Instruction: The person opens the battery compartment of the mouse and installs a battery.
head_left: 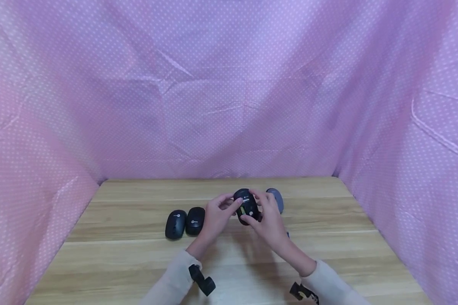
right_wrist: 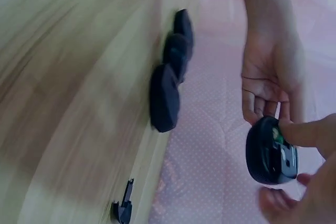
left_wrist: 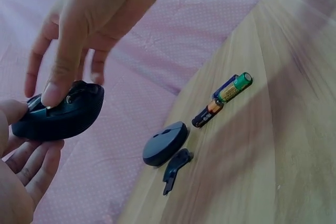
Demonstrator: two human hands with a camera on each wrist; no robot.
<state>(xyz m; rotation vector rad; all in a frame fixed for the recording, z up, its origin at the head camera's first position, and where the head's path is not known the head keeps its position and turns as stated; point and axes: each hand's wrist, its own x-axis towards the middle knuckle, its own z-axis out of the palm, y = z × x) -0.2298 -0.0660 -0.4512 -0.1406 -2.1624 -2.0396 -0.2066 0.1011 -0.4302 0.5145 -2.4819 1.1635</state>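
A black computer mouse (head_left: 246, 207) is held up over the table, its underside showing in the head view. My left hand (head_left: 216, 215) grips one side, with the thumb over the edge. On the other side my right hand (head_left: 269, 218) holds it between fingers and thumb. In the left wrist view the right thumb (left_wrist: 54, 90) presses at the uncovered battery compartment. Something green, like a battery (right_wrist: 278, 135), shows inside that compartment in the right wrist view.
Two black mice (head_left: 175, 225) (head_left: 195, 221) lie left of my hands; the right wrist view shows a third dark mouse (right_wrist: 164, 99). At the right are a grey mouse (left_wrist: 165, 144), a small black cover piece (left_wrist: 177, 169) and several batteries (left_wrist: 234, 88). Pink dotted cloth (head_left: 229, 106) surrounds the wooden table (head_left: 118, 262).
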